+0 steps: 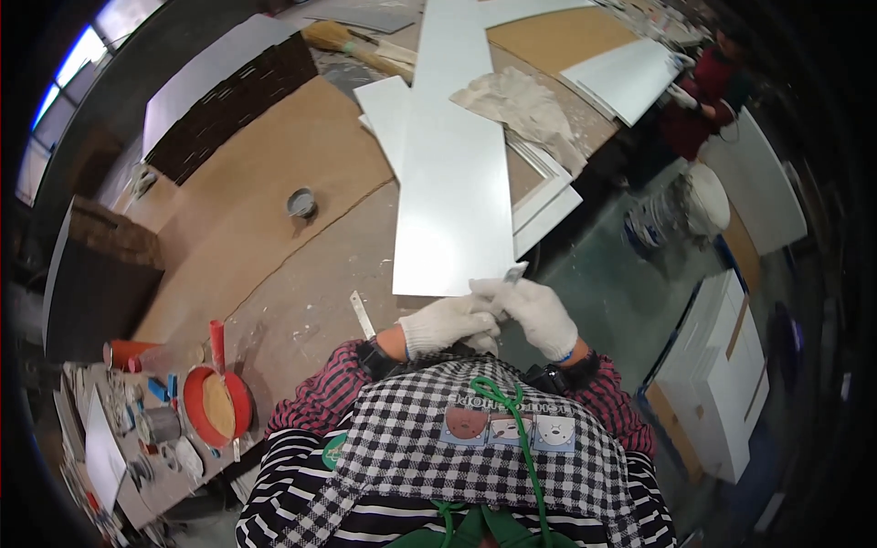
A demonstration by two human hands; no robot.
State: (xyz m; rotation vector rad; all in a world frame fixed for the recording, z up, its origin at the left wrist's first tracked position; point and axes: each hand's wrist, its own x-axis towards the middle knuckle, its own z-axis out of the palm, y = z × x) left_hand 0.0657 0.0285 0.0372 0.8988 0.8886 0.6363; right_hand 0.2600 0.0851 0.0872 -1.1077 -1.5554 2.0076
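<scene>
Both my hands wear white knit gloves and meet in front of my apron, at the near end of a long white panel (pixel 454 196). My right hand (pixel 541 318) is closed, pinching a small flat grey piece (pixel 516 272) that sticks up past the fingers; its kind is unclear. Against it, my left hand (pixel 448 327) has its fingers curled in. What the left fingers hold, if anything, is hidden. A thin pale strip (pixel 363 315) lies on the table just left of the left hand.
A crumpled beige cloth (pixel 521 108) lies over panels. On the brown board (pixel 274 201) stands a small grey cup (pixel 301 204). A red pan (pixel 217 406) sits lower left. Stacked white panels (pixel 717 384) and a bucket (pixel 705 201) stand right, near another person (pixel 708 100).
</scene>
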